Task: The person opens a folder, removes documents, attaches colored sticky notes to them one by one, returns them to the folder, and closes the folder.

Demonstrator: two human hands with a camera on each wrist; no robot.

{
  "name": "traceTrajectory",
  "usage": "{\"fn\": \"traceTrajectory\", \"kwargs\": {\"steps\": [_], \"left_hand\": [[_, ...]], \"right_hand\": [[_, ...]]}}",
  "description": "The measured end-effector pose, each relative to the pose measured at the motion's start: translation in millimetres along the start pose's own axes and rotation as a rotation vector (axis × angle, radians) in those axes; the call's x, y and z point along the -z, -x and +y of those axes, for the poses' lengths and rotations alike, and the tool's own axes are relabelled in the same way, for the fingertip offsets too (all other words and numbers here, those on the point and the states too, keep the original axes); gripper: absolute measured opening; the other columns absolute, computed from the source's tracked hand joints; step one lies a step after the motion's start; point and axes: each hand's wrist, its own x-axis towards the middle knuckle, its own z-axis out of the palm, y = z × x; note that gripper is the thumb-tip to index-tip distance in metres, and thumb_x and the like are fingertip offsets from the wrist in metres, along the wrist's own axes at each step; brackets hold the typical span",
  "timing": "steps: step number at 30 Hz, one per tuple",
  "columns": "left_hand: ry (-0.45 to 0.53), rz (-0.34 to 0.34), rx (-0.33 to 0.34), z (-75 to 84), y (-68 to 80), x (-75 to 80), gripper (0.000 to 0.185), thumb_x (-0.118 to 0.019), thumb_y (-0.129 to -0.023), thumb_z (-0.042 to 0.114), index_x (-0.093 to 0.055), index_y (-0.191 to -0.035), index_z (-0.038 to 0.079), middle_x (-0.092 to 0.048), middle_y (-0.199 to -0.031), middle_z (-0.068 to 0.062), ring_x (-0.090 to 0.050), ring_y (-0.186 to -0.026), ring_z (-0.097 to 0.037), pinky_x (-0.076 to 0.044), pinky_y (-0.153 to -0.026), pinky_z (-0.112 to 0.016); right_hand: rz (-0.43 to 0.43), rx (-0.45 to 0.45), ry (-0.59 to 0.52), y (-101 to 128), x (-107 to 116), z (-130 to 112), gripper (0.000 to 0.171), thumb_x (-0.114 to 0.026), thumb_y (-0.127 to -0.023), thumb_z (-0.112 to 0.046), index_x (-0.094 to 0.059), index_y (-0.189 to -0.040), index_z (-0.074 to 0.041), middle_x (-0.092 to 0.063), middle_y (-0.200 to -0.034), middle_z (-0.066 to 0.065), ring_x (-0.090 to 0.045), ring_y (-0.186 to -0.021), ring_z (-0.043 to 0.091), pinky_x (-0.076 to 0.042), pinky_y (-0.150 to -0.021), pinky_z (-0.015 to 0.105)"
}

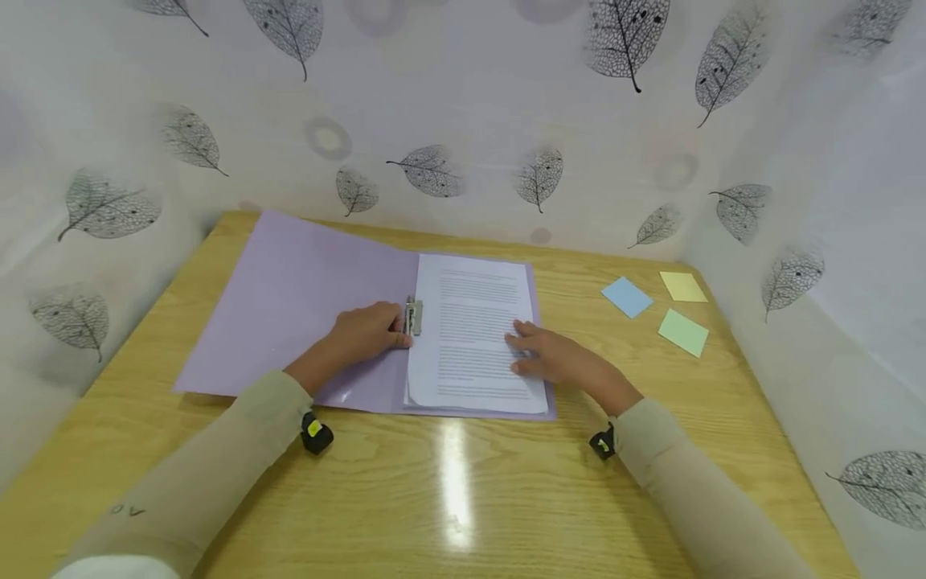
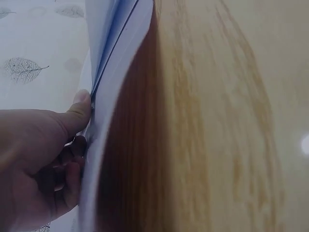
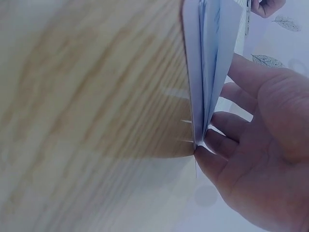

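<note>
An open lilac folder (image 1: 304,297) lies on the table with its cover spread to the left. A stack of printed sheets (image 1: 477,338) sits in its right half, under a metal clip (image 1: 413,316) at the sheets' left edge. My left hand (image 1: 367,331) is at this clip, fingers curled and thumb by its lower end; in the left wrist view the left hand (image 2: 43,159) shows thumb and bent fingers at the folder. My right hand (image 1: 553,355) rests relaxed fingers on the stack's right side; in the right wrist view, the right hand (image 3: 256,125) has its fingertips along the paper edges.
Blue (image 1: 627,297), yellow (image 1: 683,286) and green (image 1: 683,332) paper notes lie at the right of the wooden table (image 1: 506,498). White leaf-patterned walls (image 1: 463,104) border the table's back and sides.
</note>
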Motion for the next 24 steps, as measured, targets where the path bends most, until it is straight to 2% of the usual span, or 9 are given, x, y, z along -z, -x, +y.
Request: {"fn": "traceTrajectory", "kwargs": {"steps": [6,10,15,20,24], "left_hand": [[0.036,-0.011,0.013,-1.7,-0.9,1.4,0.033,-0.070,-0.093,0.046,-0.056,-0.091,0.017,-0.058,-0.087,-0.001,-0.054,-0.081,-0.019,-0.041,-0.071,-0.036],[0.113,-0.021,0.031,-3.4,0.9,8.8,0.031,-0.066,-0.095,0.047,-0.058,-0.103,0.018,-0.066,-0.103,-0.003,-0.059,-0.090,-0.022,-0.046,-0.080,-0.041],[0.235,-0.039,0.023,-2.2,0.9,18.8,0.028,-0.060,-0.101,0.041,-0.060,-0.120,0.020,-0.066,-0.120,-0.006,-0.064,-0.084,-0.020,-0.048,-0.074,-0.037],[0.245,-0.028,-0.012,1.7,-1.2,26.9,0.033,-0.052,-0.105,0.037,-0.062,-0.131,0.019,-0.067,-0.118,-0.007,-0.063,-0.081,-0.018,-0.048,-0.072,-0.033],[0.285,-0.018,-0.012,2.2,-5.4,29.9,0.037,-0.051,-0.106,0.039,-0.063,-0.132,0.016,-0.068,-0.111,-0.008,-0.063,-0.085,-0.020,-0.049,-0.073,-0.033]], "right_hand": [[0.012,0.010,-0.006,0,-3,5,0.064,-0.063,-0.100,-0.029,-0.038,-0.153,-0.003,-0.018,-0.165,0.022,-0.017,-0.153,0.041,-0.022,-0.122,0.055],[0.010,0.004,0.013,1,-2,6,0.064,-0.063,-0.100,-0.030,-0.038,-0.153,-0.003,-0.018,-0.165,0.021,-0.017,-0.153,0.040,-0.023,-0.122,0.055],[0.005,-0.010,0.017,1,-2,5,0.064,-0.063,-0.100,-0.029,-0.038,-0.153,-0.004,-0.017,-0.166,0.020,-0.017,-0.153,0.039,-0.023,-0.122,0.054],[-0.001,-0.029,0.012,1,-1,3,0.065,-0.064,-0.100,-0.029,-0.037,-0.154,-0.005,-0.016,-0.166,0.019,-0.016,-0.154,0.039,-0.023,-0.123,0.053],[-0.010,-0.040,0.015,2,0,1,0.065,-0.064,-0.100,-0.030,-0.036,-0.154,-0.006,-0.016,-0.166,0.019,-0.016,-0.154,0.038,-0.024,-0.123,0.053]]}}
